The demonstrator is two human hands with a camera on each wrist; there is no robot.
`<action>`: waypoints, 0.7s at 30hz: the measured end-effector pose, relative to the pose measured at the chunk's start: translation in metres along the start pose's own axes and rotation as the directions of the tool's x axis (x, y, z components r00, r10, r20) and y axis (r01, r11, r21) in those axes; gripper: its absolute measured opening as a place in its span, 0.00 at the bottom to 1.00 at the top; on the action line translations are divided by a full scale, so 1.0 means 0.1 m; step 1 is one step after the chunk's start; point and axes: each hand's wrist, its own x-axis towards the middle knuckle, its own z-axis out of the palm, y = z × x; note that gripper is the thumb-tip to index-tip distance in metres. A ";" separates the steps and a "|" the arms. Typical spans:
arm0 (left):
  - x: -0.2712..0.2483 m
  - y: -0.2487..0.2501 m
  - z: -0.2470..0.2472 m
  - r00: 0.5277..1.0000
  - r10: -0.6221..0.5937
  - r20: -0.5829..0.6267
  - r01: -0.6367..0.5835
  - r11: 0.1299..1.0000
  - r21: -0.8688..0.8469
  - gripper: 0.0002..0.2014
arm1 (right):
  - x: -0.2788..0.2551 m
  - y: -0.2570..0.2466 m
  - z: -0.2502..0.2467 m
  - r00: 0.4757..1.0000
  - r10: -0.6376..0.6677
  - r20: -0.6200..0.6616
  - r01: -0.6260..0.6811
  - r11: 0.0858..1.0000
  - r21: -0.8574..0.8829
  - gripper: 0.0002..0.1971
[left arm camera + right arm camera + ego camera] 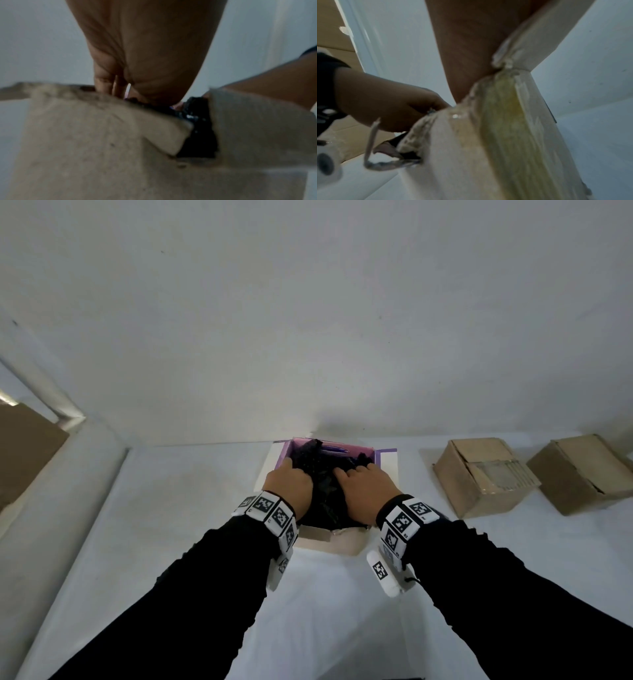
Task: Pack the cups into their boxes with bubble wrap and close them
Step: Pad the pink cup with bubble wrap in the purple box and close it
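Note:
A white box [387, 470] with a purple inside stands open at the back of the white table, against the wall. Black bubble wrap [325, 498] fills it, and something purple [330, 449] shows at its far side. No cup can be made out. My left hand [291, 474] presses into the wrap on the left, fingers pointing down into the box. My right hand [358, 475] lies on the wrap on the right with fingers spread. In the left wrist view the wrap [199, 134] shows through a torn gap in the box wall [85, 135]. The right wrist view shows the box corner [462, 155].
Two brown cardboard boxes [483, 474] [582, 474] sit on the table to the right, the nearer one with its flaps partly open. Another piece of brown cardboard [24, 446] stands off the table at the left. A white wall [308, 320] rises right behind the box.

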 end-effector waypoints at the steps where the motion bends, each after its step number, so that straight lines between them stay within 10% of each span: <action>1: 0.02 0.02 -0.01 1.000 0.002 -0.001 -0.002 0.997 0.075 0.16 | -0.01 -0.01 0.01 1.000 0.004 0.003 -0.004 1.000 0.001 0.33; 7: 0.19 -0.08 0.03 1.000 0.005 -0.021 -0.002 0.987 0.161 0.26 | 0.01 -0.01 0.04 0.998 0.046 -0.035 -0.044 0.997 0.063 0.29; 15: 0.24 -0.03 -0.01 0.978 0.001 0.207 -0.037 0.985 0.169 0.09 | 0.11 0.07 0.06 0.999 -0.004 0.047 0.004 1.000 0.009 0.33; 21: 0.08 -0.10 0.11 0.988 0.060 -0.142 -0.033 0.983 0.183 0.21 | 0.05 0.07 0.02 0.998 -0.005 -0.069 0.011 0.996 0.085 0.27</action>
